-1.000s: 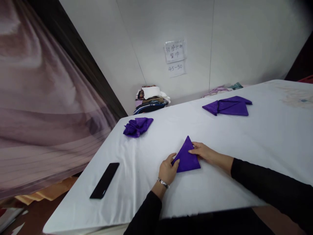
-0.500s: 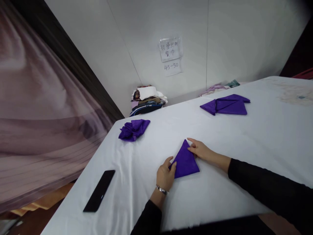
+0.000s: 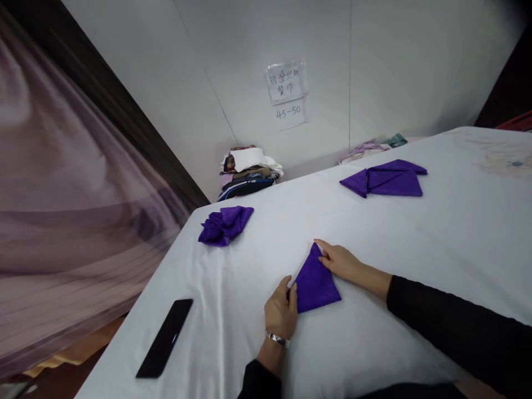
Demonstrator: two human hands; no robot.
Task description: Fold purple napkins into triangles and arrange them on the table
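Observation:
A purple cloth napkin (image 3: 315, 282), folded to a triangle, lies flat on the table in front of me. Its peak points away from me. My left hand (image 3: 281, 311), with a silver bracelet at the wrist, grips the napkin's left corner between thumb and fingers. At the peak, my right hand (image 3: 338, 260) holds the right edge, thumb on the cloth and index finger at the very tip. Farther left lies a second purple napkin (image 3: 225, 226), folded into a ruffled, pleated shape. A third purple napkin (image 3: 393, 178) lies at the far right, folded with a pointed left end.
The white tablecloth (image 3: 249, 327) covers the table. A black phone-like slab (image 3: 165, 338) rests near the left edge. Behind the table are a stack of folded clothes (image 3: 248, 173) and more cloths (image 3: 369, 149). Paper signs (image 3: 286, 94) hang on the wall; a pinkish curtain (image 3: 75, 210) hangs left.
My right index finger has come in onto the napkin's peak. The left hand keeps its grip on the left corner. The view has shifted slightly.

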